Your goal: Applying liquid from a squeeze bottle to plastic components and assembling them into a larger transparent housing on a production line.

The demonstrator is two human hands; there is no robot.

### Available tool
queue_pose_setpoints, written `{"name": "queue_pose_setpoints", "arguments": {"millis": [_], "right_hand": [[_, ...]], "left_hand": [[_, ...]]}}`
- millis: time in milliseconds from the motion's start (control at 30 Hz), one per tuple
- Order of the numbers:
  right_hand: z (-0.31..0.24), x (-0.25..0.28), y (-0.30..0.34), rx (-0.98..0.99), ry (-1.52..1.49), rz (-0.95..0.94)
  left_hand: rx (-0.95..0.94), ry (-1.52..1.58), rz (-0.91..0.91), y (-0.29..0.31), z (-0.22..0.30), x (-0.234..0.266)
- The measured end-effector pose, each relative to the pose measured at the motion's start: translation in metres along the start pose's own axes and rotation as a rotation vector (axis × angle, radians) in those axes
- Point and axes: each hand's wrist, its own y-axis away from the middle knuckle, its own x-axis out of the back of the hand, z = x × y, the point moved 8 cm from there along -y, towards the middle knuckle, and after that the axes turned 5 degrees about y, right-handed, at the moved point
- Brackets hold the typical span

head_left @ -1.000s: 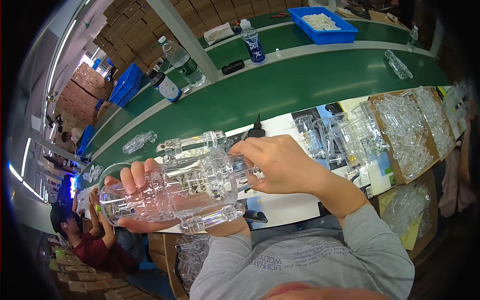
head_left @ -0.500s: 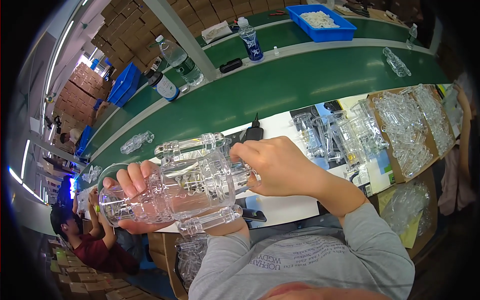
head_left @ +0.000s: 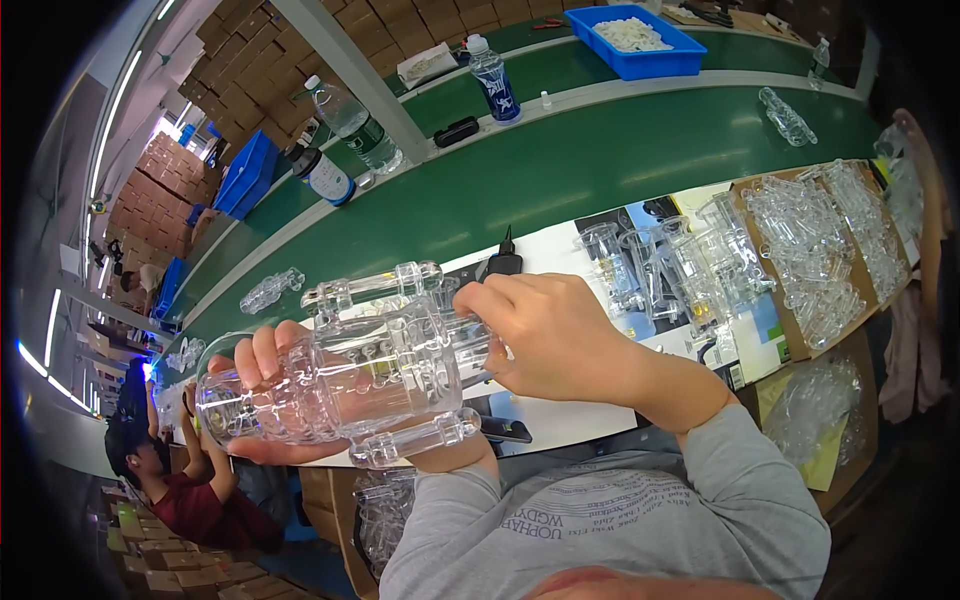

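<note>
A large clear plastic cylinder assembly (head_left: 385, 375) lies sideways in front of my chest. Slim clear tubes flank it, an upper tube (head_left: 370, 287) and a lower tube (head_left: 420, 437). My left hand (head_left: 265, 362) wraps round its narrower left end, fingers over the top and thumb below. At the right-hand end, my right hand (head_left: 555, 335) is closed, thumb and fingers pinching a clear plastic piece (head_left: 468, 345) inside or against the opening. How far that piece sits inside cannot be made out. Glare and see-through walls blur the inner parts.
Several clear cylinders (head_left: 685, 270) stand to the right on printed sheets, beside a cardboard tray (head_left: 795, 340) of small clear parts. A black-capped bottle (head_left: 505, 258) stands beyond my hands. Drink bottles (head_left: 493, 80) and a blue bin (head_left: 660, 65) line the far ledge. A co-worker (head_left: 200, 495) sits at left.
The right hand and the end piece have shifted very slightly against the cylinder. Both hands keep their hold. The whole view has moved a little.
</note>
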Motion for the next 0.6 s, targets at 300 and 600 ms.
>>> {"name": "queue_pose_setpoints", "arguments": {"millis": [300,600], "right_hand": [[0.039,0.003,-0.011,-0.153,-0.088,-0.022],[0.156,-0.022,-0.051,-0.372,0.527,-0.083]], "left_hand": [[0.163,-0.456,0.166,-0.006,-0.033,0.026],[-0.481,-0.687,0.36,0.003,0.031,0.022]]}}
